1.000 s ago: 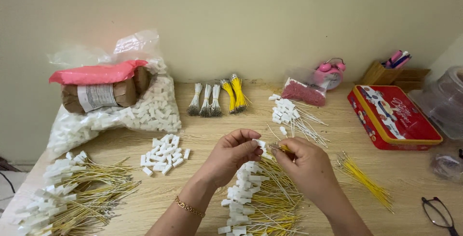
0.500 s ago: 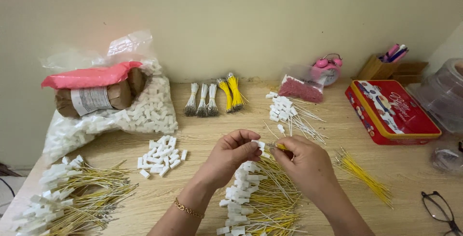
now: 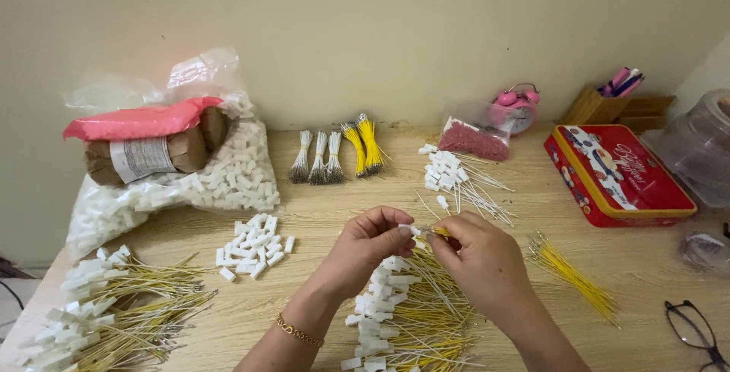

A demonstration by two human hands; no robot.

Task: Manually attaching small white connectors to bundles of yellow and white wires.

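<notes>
Head view, hands: the left hand (image 3: pixel 369 241) pinches a small white connector (image 3: pixel 411 230) between thumb and fingertips; the right hand (image 3: pixel 477 254) is closed on a thin yellow wire (image 3: pixel 439 231) and holds its end against the connector. Both meet near the middle of the table, above a pile of finished wires (image 3: pixel 411 315).

Head view, around them: loose white connectors (image 3: pixel 255 246) lie to the left, a second finished pile (image 3: pixel 114 307) at the near left, and loose yellow wires (image 3: pixel 570 273) to the right. Bundled wires (image 3: pixel 338 155) sit at the far side.

Risk: the wire tip looks fine and bendable; I judge that it could buckle or miss the housing if pushed off line. The connector is small enough to slip from the pinch into the pile below.

Surface: a pale wooden table (image 3: pixel 654 281), crowded with parts, a bag of connectors (image 3: pixel 190 182), a red tin (image 3: pixel 620 176) and glasses (image 3: pixel 692 330).

Room: a plain cream wall (image 3: pixel 380 30) close behind.
</notes>
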